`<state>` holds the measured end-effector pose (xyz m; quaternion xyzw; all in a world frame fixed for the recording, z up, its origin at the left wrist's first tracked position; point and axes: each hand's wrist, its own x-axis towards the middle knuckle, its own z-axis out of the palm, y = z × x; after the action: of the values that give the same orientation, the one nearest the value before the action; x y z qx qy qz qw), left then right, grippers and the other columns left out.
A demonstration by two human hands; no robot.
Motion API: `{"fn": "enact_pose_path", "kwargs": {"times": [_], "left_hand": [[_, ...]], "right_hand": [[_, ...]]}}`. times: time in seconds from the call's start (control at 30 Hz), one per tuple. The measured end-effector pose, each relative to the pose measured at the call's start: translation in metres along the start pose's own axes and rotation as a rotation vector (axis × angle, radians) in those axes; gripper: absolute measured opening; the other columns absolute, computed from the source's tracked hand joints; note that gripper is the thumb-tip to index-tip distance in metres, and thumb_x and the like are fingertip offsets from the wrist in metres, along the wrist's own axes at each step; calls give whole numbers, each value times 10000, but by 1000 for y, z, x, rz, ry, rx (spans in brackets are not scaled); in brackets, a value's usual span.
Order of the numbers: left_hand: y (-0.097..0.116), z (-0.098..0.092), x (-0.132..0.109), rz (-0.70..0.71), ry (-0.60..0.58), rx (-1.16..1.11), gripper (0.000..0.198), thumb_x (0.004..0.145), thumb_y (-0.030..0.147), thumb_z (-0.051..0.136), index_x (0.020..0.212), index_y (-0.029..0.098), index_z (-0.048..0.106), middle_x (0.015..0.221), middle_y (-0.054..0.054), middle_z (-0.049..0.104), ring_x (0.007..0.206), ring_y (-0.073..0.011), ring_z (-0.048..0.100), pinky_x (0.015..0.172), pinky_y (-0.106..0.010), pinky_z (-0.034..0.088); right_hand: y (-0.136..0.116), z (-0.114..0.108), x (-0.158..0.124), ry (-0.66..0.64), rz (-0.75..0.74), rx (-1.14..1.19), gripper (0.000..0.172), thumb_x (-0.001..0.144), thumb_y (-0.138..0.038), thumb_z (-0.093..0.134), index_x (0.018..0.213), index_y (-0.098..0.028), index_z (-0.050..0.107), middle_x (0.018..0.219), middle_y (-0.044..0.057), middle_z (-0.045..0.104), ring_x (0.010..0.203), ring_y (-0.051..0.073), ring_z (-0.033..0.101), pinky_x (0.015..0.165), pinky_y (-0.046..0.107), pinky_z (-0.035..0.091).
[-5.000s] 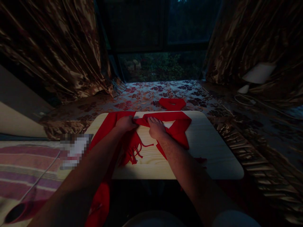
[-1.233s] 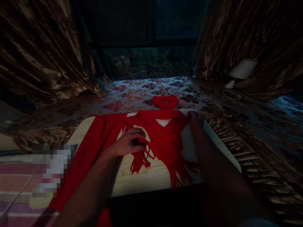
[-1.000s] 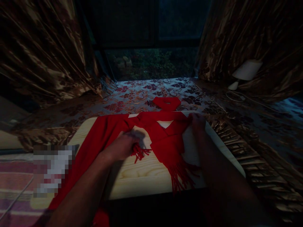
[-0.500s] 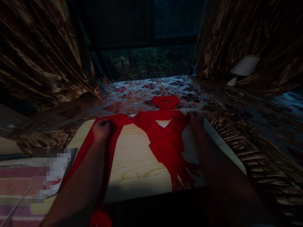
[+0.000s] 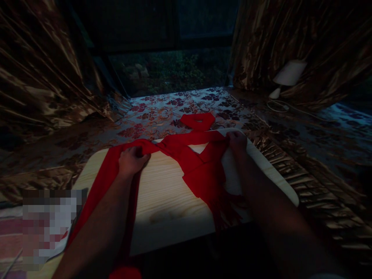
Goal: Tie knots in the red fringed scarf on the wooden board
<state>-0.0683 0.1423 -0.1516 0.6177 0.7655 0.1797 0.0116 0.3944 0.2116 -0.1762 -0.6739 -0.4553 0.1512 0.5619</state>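
A red scarf with a fringed end lies on a pale wooden board, folded into a loop at the right. Its other length runs left and hangs down over the board's near edge. My left hand grips the scarf's left stretch, thumb pointing right and fingertips partly hidden by the cloth. At the right corner of the loop, my right hand pinches the scarf's edge between closed fingers. Beyond the board's far edge rests another looped red piece of cloth; whether it joins the scarf I cannot tell.
The wooden board has rounded corners. A flowered cloth covers the ledge behind it. A white lamp with a looped cord stands at the right. Brown curtains frame the dark window. A blurred-out flat item lies at lower left.
My left hand has shifted right along the scarf, its thumb now stretched out. The right hand keeps hold of the loop's corner. The whole view has swung slightly.
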Motion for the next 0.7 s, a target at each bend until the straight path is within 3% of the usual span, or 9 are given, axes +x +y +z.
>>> {"fn": "enact_pose_path", "kwargs": {"times": [0.13,0.53,0.7], "left_hand": [[5,1,0,-27,45,44,597,799,619,609,1232,213,673,1235,-162,678,1199,-389,577,986,-511,487],[4,6,1,-22,89,51,580,800,592,603,1214,189,650,1222,-175,668,1170,-401,573,948,-496,489],[12,5,-4,-73,112,64,676,851,613,516,1302,114,581,1253,-238,640,1208,-419,553,986,-505,462]], "right_hand": [[-4,-2,-2,3,8,0,205,738,-354,585,675,-179,673,682,30,667,691,190,576,679,319,428],[-4,-2,-3,-52,-17,-29,226,747,-384,576,674,-188,662,641,5,631,660,182,547,648,308,410],[-10,0,-8,-105,-87,-145,231,765,-391,556,686,-202,663,720,59,691,712,221,576,686,335,422]]}}
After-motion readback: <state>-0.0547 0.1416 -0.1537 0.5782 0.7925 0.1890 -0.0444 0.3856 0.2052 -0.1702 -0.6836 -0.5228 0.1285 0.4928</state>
